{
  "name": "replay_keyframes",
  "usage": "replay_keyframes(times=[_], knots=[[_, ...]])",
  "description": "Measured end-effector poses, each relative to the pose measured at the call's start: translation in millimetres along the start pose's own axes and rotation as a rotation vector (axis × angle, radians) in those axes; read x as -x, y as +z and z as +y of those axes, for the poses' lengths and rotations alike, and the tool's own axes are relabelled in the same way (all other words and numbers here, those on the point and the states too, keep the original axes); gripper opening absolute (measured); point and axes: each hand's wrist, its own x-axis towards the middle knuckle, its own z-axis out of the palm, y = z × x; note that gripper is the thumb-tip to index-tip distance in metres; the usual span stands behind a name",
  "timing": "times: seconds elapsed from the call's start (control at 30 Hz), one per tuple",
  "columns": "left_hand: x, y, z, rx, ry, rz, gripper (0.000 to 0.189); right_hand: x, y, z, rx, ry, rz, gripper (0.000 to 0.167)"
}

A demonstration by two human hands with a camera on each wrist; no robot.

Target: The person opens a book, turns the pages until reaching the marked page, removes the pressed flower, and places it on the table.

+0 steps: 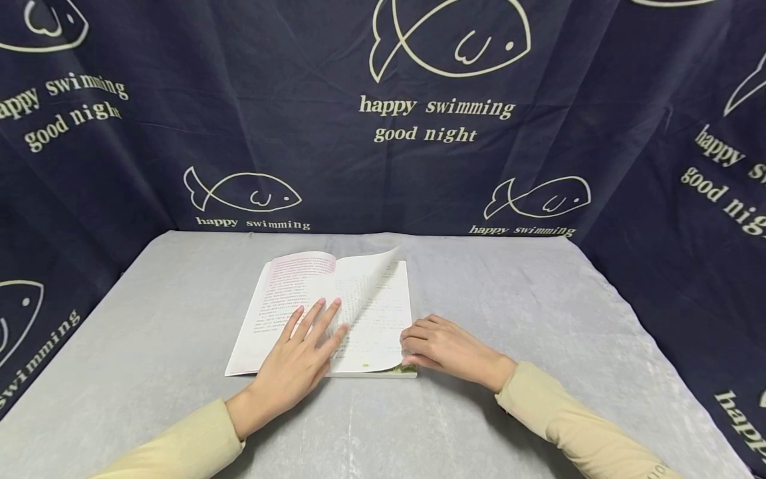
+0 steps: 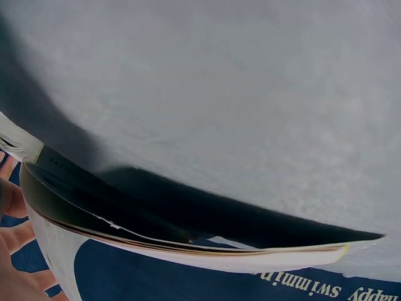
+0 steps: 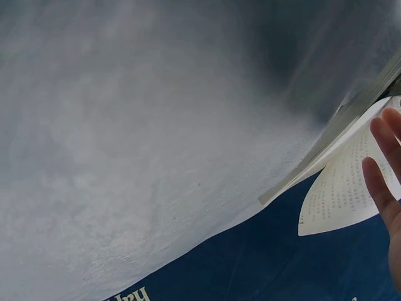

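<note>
On the left, a beige long sleeve (image 1: 185,442) led to the person's left hand (image 1: 293,372), palm down with its fingers spread and straight across the left page of an open white paper book (image 1: 374,339) with small printed text. The book lay on the bench (image 1: 509,286), which was covered in pale grey cloth, between the two hands. Beside the left thumb, a thin white printed leaf (image 1: 365,279) stood lifted at a slant over the right page. At the book's lower right corner, where a green patch (image 1: 403,369) showed under the page, was the right hand (image 1: 445,346), its fingers bent and its thumb by the corner; whether it pinched the paper could not be told. Farther right came the second beige sleeve (image 1: 550,406). Behind everything hung a navy fabric backdrop (image 1: 383,179) with white fish outlines and lettering.
</note>
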Motion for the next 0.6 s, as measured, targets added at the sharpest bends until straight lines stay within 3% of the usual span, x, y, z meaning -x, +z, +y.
replay_keyframes(times=[0.13,0.3,0.6], knots=[[-0.2,0.2,0.4,-0.022,-0.010,0.024,0.045,0.7,-2.4,0.6,-0.001,-0.023,-0.016,0.015],[0.0,-1.1,0.6,-0.073,-0.029,0.005,0.046,1.7,-4.3,2.3,0.015,-0.035,-0.040,0.015],[-0.5,-0.7,0.5,-0.035,-0.007,0.021,0.045,1.8,-2.6,6.9,-0.006,-0.020,-0.024,0.019]])
